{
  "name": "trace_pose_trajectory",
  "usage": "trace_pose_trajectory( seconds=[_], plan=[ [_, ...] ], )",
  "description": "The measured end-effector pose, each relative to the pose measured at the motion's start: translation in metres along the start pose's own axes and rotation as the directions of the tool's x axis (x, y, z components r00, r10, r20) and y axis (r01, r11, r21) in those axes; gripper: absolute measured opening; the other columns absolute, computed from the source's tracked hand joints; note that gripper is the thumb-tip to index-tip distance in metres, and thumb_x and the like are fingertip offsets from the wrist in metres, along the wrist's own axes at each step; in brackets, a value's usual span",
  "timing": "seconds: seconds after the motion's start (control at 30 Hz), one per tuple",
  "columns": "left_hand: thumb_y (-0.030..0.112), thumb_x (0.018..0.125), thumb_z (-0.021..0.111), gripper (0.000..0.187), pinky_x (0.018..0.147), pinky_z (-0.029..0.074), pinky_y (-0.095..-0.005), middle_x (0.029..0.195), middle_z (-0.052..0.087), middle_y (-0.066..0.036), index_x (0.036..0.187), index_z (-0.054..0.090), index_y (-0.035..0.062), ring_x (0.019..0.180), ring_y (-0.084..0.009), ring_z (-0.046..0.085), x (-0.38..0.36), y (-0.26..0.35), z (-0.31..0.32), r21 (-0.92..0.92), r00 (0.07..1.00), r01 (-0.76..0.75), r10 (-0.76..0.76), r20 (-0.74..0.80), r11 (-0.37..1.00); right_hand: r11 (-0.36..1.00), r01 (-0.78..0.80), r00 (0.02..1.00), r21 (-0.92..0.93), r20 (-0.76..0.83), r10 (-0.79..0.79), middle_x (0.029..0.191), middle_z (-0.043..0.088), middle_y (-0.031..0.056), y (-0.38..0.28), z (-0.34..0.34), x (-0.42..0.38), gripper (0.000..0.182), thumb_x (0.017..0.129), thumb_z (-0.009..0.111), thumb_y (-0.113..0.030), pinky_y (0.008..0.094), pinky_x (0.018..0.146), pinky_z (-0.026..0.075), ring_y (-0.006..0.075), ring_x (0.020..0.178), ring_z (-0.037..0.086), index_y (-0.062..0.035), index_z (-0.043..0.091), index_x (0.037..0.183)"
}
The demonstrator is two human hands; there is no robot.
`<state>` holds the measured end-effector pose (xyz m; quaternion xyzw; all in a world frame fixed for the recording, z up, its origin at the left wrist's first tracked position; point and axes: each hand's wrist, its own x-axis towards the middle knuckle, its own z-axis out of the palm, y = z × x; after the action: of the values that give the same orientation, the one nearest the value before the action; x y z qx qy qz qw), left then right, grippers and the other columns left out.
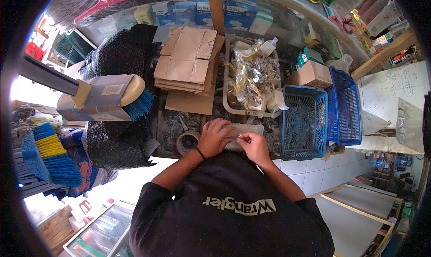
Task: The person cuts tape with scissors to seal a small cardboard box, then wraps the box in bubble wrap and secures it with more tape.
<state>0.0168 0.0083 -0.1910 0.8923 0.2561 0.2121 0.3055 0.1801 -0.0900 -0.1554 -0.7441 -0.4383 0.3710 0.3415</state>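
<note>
A small pale package (pixel 248 129), which looks covered in bubble wrap, lies at the bench's front edge, close to my body. My left hand (pixel 215 138) is closed over its left end, with the fingers bent across the top. Thumb and fingertips of my right hand (pixel 254 147) pinch the near edge of the wrap. What lies under the wrap is hidden. Left of my left hand sits a roll of tape (pixel 187 142), and scissors (pixel 183 122) lie just behind it.
Behind the package stands a cream tray (pixel 227 102) heaped with plastic-bagged gold and white parts. Flattened cardboard (pixel 186 55) is stacked left of it, beside black bubble wrap (pixel 107 140) and a blue-bristled broom (pixel 139 105). Blue baskets (pixel 304 157) stand on the right.
</note>
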Motion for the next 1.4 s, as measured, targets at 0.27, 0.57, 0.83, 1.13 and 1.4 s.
trace_pose_trajectory(
  seconds=[0.27, 0.57, 0.83, 1.13, 1.4],
  plan=[
    [0.020, 0.072, 0.071, 0.047, 0.097, 0.033, -0.0461, 0.124, 0.049, -0.008, 0.116, 0.055, 0.0135, 0.121, -0.0299, 0.042, 0.000, -0.001, 0.001, 0.012, 1.000, 0.001, -0.001, 0.007, 1.000, 0.988, 0.009, 0.997, -0.156, -0.073, -0.020, 0.074, 0.066, 0.0170, -0.005, 0.006, -0.001, 0.017, 0.077, 0.069, -0.014, 0.0367, 0.062, 0.051, 0.0298, 0.069, 0.066, 0.0005, 0.066, 0.085],
    [0.019, 0.072, 0.071, 0.048, 0.098, 0.033, -0.0462, 0.125, 0.047, -0.008, 0.117, 0.053, 0.0132, 0.121, -0.0310, 0.042, 0.000, -0.002, 0.003, -0.016, 1.000, 0.017, -0.017, 0.026, 1.000, 0.974, 0.095, 0.986, -0.205, -0.117, -0.120, 0.079, 0.064, 0.0154, 0.000, 0.011, -0.001, 0.015, 0.075, 0.069, -0.013, 0.0394, 0.065, 0.049, 0.0328, 0.073, 0.063, -0.0015, 0.066, 0.084],
    [0.018, 0.073, 0.070, 0.048, 0.098, 0.034, -0.0464, 0.125, 0.047, -0.008, 0.118, 0.054, 0.0143, 0.120, -0.0308, 0.042, 0.000, 0.000, 0.001, -0.024, 0.999, 0.025, -0.024, 0.032, 0.999, 0.937, 0.155, 0.973, -0.313, -0.114, -0.199, 0.086, 0.057, 0.0131, 0.006, 0.015, -0.002, 0.016, 0.074, 0.071, -0.012, 0.0390, 0.070, 0.047, 0.0317, 0.083, 0.058, -0.0039, 0.065, 0.085],
    [0.020, 0.074, 0.070, 0.047, 0.097, 0.035, -0.0455, 0.125, 0.048, -0.008, 0.118, 0.054, 0.0150, 0.119, -0.0307, 0.043, 0.001, 0.000, 0.000, -0.032, 0.998, 0.034, -0.032, 0.046, 0.999, 0.936, 0.178, 0.956, -0.303, -0.170, -0.237, 0.095, 0.051, 0.0136, 0.002, 0.014, -0.005, 0.020, 0.072, 0.073, -0.013, 0.0386, 0.076, 0.046, 0.0319, 0.089, 0.055, -0.0022, 0.063, 0.086],
    [0.019, 0.072, 0.071, 0.046, 0.095, 0.035, -0.0433, 0.121, 0.050, -0.006, 0.115, 0.055, 0.0158, 0.115, -0.0282, 0.046, 0.001, 0.000, 0.001, -0.032, 1.000, 0.020, -0.020, -0.001, 0.999, 0.935, 0.149, 0.956, -0.321, -0.196, -0.220, 0.096, 0.051, 0.0137, 0.002, 0.016, -0.005, 0.021, 0.071, 0.074, -0.014, 0.0387, 0.077, 0.046, 0.0320, 0.091, 0.055, -0.0020, 0.062, 0.083]
  ],
)
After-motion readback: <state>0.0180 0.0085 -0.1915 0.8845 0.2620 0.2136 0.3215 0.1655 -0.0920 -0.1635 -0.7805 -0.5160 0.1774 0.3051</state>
